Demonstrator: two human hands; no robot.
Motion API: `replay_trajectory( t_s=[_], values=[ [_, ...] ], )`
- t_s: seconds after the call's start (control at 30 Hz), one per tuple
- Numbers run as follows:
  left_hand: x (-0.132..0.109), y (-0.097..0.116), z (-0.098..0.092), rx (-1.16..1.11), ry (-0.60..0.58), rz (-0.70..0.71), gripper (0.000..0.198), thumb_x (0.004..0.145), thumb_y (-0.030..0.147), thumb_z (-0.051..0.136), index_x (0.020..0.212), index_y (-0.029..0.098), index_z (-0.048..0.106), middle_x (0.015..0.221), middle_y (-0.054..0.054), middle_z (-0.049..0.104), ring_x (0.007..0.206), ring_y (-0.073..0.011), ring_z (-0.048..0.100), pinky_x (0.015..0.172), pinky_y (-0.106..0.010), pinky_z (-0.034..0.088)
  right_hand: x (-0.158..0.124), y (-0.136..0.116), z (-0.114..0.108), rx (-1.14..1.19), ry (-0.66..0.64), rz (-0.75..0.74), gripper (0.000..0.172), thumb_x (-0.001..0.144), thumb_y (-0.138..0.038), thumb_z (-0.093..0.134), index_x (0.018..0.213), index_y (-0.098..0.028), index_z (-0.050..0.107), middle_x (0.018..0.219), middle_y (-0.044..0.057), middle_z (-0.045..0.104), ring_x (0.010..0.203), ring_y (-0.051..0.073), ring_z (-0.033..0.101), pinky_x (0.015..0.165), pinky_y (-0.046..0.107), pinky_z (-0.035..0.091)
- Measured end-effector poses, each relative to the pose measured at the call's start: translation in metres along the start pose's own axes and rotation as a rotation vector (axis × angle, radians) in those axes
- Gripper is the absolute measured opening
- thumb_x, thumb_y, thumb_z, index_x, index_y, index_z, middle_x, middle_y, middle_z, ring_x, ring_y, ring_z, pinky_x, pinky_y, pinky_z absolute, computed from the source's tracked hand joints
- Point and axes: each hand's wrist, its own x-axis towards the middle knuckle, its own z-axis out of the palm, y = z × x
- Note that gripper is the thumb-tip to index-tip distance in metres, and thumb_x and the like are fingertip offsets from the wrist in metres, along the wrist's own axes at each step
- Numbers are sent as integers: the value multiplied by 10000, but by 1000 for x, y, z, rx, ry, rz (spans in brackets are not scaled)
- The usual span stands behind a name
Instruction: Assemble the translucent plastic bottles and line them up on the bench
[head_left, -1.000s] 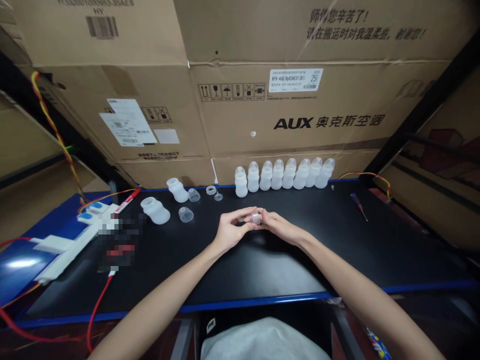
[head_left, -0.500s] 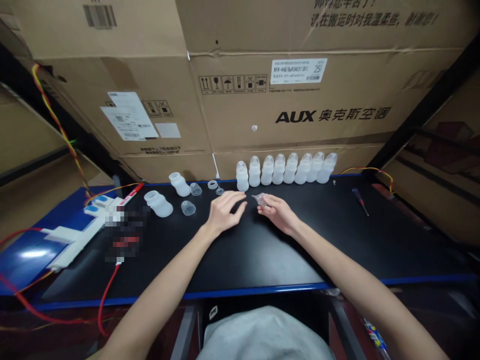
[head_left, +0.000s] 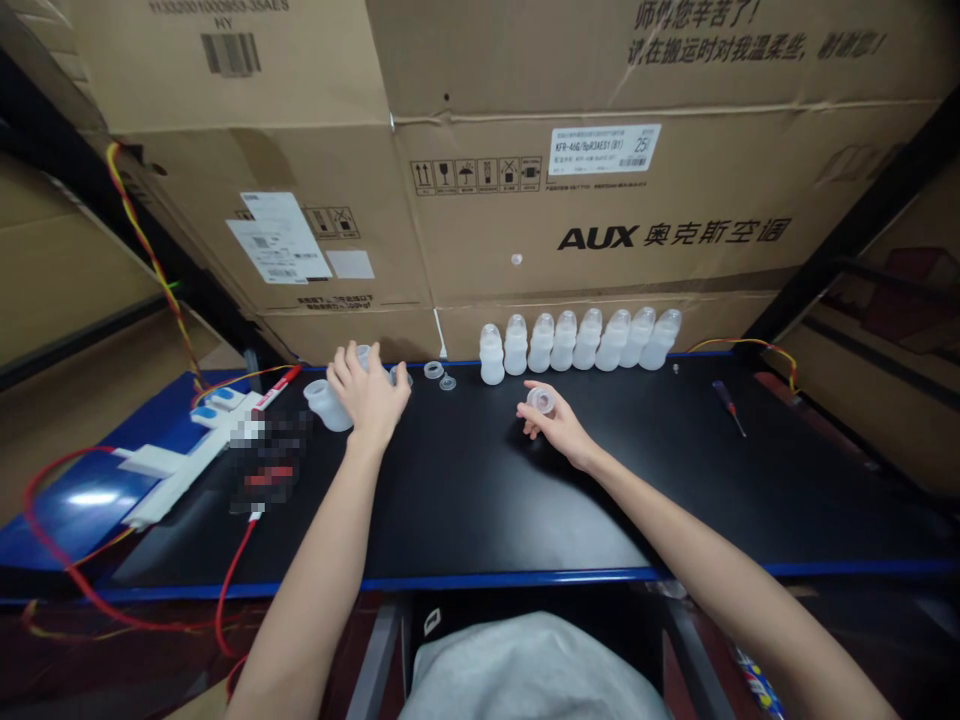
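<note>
My left hand (head_left: 369, 392), fingers spread and bent downward, is over the bottles at the left of the black table. A white open bottle (head_left: 328, 405) lies tilted beside it, and another bottle (head_left: 364, 355) is mostly hidden behind its fingers. A clear cap (head_left: 402, 377) shows by the thumb. My right hand (head_left: 555, 418) holds a clear nipple and ring piece (head_left: 541, 400) over the middle of the table. Just right of the left hand lie a loose ring (head_left: 433, 370) and a clear nipple part (head_left: 448, 382).
Several capped bottles (head_left: 566, 342) stand in a row along the cardboard (head_left: 480, 230). A screwdriver (head_left: 729, 406) lies at the right. Far left are a power strip (head_left: 187, 455) and red cables (head_left: 232, 570).
My left hand has moved left from the middle to the bottles, covering one of them and a cap. My right hand has turned the clear piece so its round opening shows.
</note>
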Motion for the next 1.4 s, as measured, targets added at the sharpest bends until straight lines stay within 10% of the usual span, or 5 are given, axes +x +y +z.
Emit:
replay_trajectory(
  t_s=[0.2,0.43,0.77,1.07,1.4],
  values=[
    [-1,-1,2,84,-112,-36,628,982,455,595,1486,83,565,1599,-275,506,1474,-490,425,1220,-660,307,-5,6,1,-144,-69,-98,991,957,-580,740,1715,-298,168,1024,18,697,688,151,660,615,297,587],
    [7,-8,-6,-43,-141,-126,221,951,239,600,1117,161,724,1192,-174,667,1153,-381,610,1012,-506,489,-9,2,-3,-452,-277,-155,695,921,-566,783,1490,-213,600,1012,25,683,780,159,605,778,337,572],
    [-2,21,-16,-424,272,244,161,925,214,679,1084,197,698,1083,-128,731,1129,-306,661,1070,-495,502,-16,3,3,-818,-326,-392,728,984,-501,732,1609,-228,479,1274,123,697,1146,295,654,1070,487,510],
    [-46,77,-21,-733,-211,362,273,948,312,625,1184,198,703,1112,-108,766,1047,-260,723,1005,-450,595,-15,10,5,-1141,-250,-400,955,968,-783,595,1653,-134,444,1687,258,399,1602,474,287,1291,658,259],
    [-52,75,-18,-860,-242,442,241,922,259,672,1155,239,728,1103,-95,748,1042,-272,724,970,-446,607,-14,-1,-12,-1254,-341,-272,1218,863,-897,629,1696,-57,340,1754,285,281,1672,481,101,1350,655,120]
  ],
)
